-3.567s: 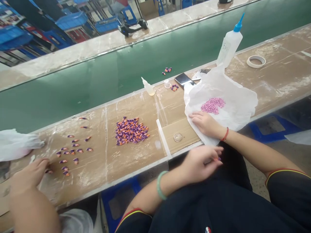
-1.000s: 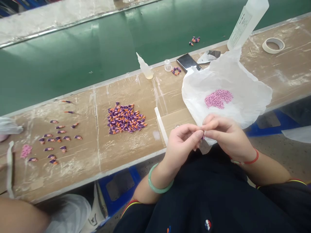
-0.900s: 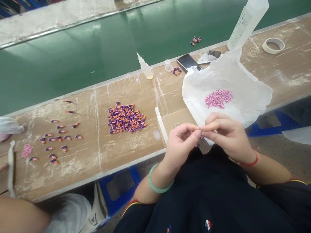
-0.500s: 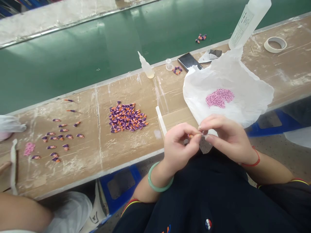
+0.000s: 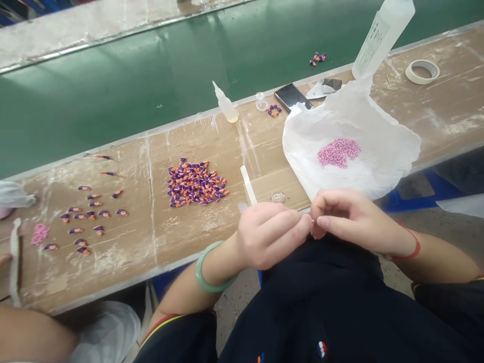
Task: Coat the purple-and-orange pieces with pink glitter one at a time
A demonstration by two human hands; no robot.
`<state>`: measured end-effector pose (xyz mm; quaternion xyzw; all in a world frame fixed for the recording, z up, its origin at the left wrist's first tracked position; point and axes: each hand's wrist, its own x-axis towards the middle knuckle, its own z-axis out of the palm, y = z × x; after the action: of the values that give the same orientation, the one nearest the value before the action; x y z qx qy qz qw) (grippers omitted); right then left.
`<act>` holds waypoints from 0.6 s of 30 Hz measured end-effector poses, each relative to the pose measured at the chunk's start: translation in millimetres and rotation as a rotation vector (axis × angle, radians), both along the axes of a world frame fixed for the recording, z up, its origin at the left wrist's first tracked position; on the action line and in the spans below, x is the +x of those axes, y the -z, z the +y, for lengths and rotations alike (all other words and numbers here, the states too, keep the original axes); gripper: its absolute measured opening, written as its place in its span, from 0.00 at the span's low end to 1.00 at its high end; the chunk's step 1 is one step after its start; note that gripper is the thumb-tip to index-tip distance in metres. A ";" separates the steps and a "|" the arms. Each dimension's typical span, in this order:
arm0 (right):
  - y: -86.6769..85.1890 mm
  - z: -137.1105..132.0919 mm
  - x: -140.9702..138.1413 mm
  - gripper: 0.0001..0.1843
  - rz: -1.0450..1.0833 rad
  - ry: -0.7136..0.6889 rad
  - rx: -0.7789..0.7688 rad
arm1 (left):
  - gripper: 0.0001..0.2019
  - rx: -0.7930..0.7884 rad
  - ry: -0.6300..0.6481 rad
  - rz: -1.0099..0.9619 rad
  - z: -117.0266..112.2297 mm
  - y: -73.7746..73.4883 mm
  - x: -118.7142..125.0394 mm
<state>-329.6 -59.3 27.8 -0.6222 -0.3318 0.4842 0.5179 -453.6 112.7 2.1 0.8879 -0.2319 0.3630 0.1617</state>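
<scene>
My left hand (image 5: 274, 236) is closed, the back of it turned up and its fingers pressed together towards the right. What it holds is hidden behind the fingers. Its fingertips meet those of my right hand (image 5: 346, 222), which is bent in a pinch of thumb and forefinger. A tiny pale speck shows where the fingertips meet, too small to name. Just beyond my left hand lies a small clear round container (image 5: 278, 196). Beyond my right hand, white paper (image 5: 385, 131) carries a heap of tiny pink pieces (image 5: 339, 153).
Purple-and-orange small figures lie in a pile (image 5: 196, 182), with several scattered ones (image 5: 91, 215) farther left. A dropper bottle (image 5: 227, 107), phone (image 5: 292, 97), large bottle (image 5: 381, 38) and tape roll (image 5: 422, 71) stand or lie along the far side. Another person's arm (image 5: 34, 333) is at lower left.
My left hand has turned over, so its back now hides the orange piece that showed in it before. Its forearm has swung left. The clear round container has come into view.
</scene>
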 end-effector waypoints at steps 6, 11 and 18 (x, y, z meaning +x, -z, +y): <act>-0.2 3.3 0.1 0.05 -0.050 -0.006 -0.039 | 0.03 0.045 0.046 0.023 6.0 -0.8 1.9; 3.4 6.1 0.0 0.06 -0.049 -0.028 -0.047 | 0.04 0.056 0.062 0.017 5.3 2.5 2.2; 6.0 9.1 -0.5 0.06 -0.019 -0.038 -0.064 | 0.05 0.019 0.081 0.034 7.4 -0.9 3.3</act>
<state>-330.1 -50.1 21.8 -0.6367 -0.3327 0.4985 0.4852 -450.2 120.2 3.0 0.8853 -0.2683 0.3387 0.1715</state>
